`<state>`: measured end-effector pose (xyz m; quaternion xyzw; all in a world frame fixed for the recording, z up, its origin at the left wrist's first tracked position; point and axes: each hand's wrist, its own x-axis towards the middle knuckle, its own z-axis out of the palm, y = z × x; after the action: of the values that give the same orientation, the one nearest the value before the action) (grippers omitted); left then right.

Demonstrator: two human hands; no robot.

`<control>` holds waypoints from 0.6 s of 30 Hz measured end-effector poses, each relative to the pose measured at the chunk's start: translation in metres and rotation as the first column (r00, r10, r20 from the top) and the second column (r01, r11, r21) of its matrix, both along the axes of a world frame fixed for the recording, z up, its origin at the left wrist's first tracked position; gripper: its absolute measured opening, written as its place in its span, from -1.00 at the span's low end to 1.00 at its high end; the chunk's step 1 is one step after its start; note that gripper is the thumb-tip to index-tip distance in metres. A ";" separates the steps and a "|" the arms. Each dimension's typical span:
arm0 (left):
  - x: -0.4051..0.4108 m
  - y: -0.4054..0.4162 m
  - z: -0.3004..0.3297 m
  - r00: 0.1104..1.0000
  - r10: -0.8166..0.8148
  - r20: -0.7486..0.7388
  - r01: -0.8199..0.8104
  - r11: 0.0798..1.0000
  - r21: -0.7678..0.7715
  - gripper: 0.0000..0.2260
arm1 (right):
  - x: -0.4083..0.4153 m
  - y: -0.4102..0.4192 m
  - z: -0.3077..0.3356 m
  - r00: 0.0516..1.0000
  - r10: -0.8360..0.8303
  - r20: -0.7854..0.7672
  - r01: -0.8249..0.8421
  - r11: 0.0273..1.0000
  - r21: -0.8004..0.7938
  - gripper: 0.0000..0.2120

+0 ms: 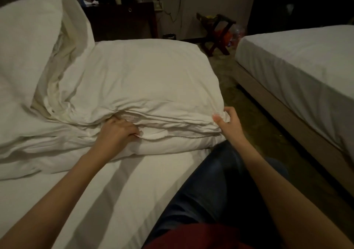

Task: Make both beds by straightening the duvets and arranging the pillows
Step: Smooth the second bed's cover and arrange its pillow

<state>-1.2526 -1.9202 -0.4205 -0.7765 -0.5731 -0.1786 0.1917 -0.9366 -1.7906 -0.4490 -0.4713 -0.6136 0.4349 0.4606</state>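
The left hand (119, 129) has its fingers curled into the folded layers of a white duvet (145, 88), gripping the near edge of the bundle partway along. The right hand (228, 121) pinches the duvet's right near corner between thumb and curled fingers, at the edge of the mattress. Both bare forearms reach forward from the bottom of the view.

The duvet is folded into a thick, roughly rectangular stack lying on the near bed (92, 195). Its long axis runs left to right across the bed, with the folded edges facing the person and the smooth top sloping away toward the far wall. To its left, looser duvet cloth is bunched and creased, and a plump white pillow (28, 38) leans behind it at the upper left.

The near bed shows a bare white fitted sheet in front of the stack. The person's leg in dark trousers (216, 181) is beside the bed's right edge. Across a dim floor gap stands a second bed (298, 72) with a plain white sheet. Against the far wall are a dark wooden desk (122, 20) and a folding luggage rack (218, 32).
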 end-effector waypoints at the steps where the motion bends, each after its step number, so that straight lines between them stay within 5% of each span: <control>1: 0.008 -0.003 0.001 0.999 -0.030 -0.019 0.031 0.999 0.039 -0.70 | 0.001 0.002 -0.001 1.000 -0.002 0.009 0.002 1.000 -0.004 -0.67; 4: 0.042 -0.005 0.013 0.984 -0.176 -0.016 0.177 0.979 0.104 -0.61 | 0.005 0.005 -0.005 0.999 0.029 0.045 -0.029 1.000 -0.010 -0.65; 8: 0.084 0.025 0.040 0.977 -0.201 -0.064 0.211 0.947 0.241 -0.79 | 0.008 -0.001 -0.005 0.999 0.014 0.052 -0.014 1.000 -0.005 -0.66; 11: 0.091 0.060 0.062 0.995 -0.062 -0.074 0.079 0.963 0.257 -0.77 | 0.013 -0.003 -0.002 0.999 -0.006 0.051 0.005 1.000 0.021 -0.67; 15: 0.070 0.095 0.069 0.931 0.363 -0.042 -0.364 0.931 -0.016 -0.58 | 0.013 -0.001 -0.010 1.000 0.013 0.018 -0.012 1.000 -0.010 -0.71; 18: 0.065 0.101 0.036 0.878 0.479 -0.021 -0.473 0.860 -0.190 -0.55 | 0.014 0.004 -0.016 0.999 0.032 0.013 -0.031 0.998 -0.062 -0.66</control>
<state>-1.1872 -1.8189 -0.3843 -0.6231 -0.7639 -0.0810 0.1471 -0.9228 -1.7868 -0.4649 -0.4785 -0.6104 0.4578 0.4346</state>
